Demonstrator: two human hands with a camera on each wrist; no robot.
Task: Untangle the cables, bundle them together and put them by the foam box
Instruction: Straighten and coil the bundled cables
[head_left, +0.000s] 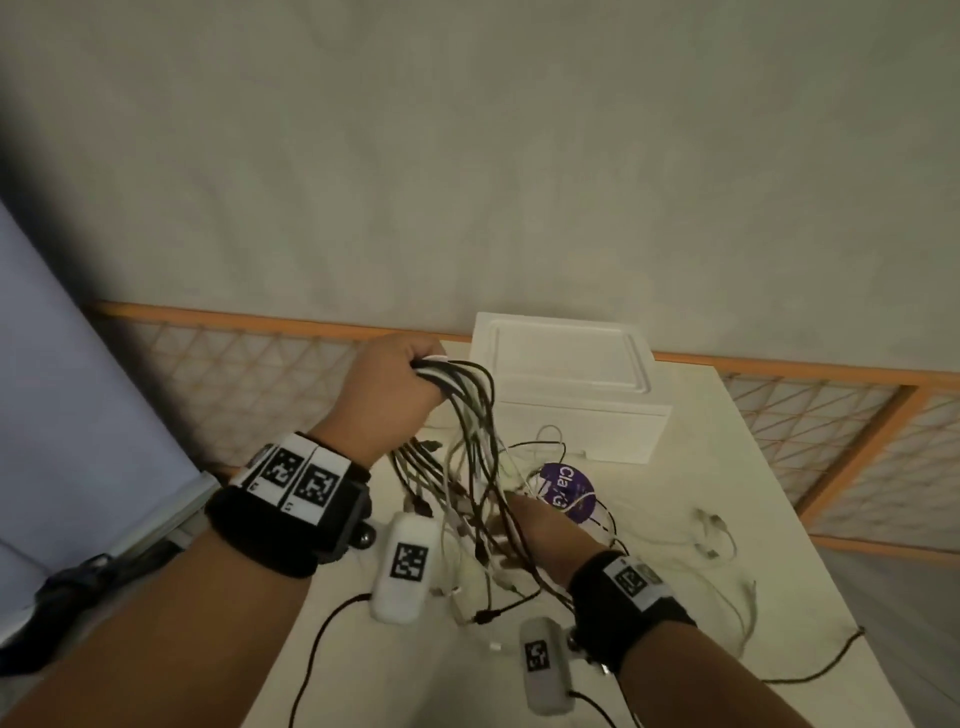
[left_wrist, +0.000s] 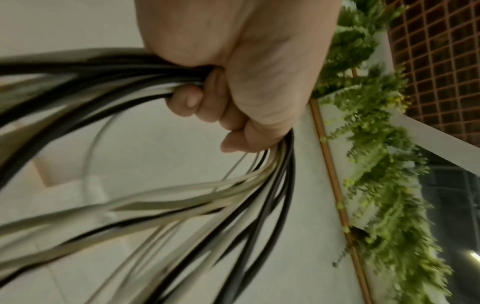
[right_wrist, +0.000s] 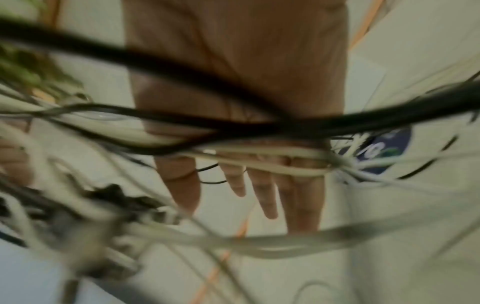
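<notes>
We are clenching our left hand (head_left: 390, 384) around the cables (head_left: 470, 410), right hand (head_left: 540, 525) fingers (right_wrist: 262, 195) spread through hanging strands, risking dragging the purple tape roll (head_left: 567, 491) off.

left hand (head_left: 397, 387): raised, fisted, gripping; right hand (head_left: 545, 530): low, fingers extended

Cables (head_left: 470, 467) before foam box (head_left: 571, 384) (on table (head_left: 779, 467))
</notes>
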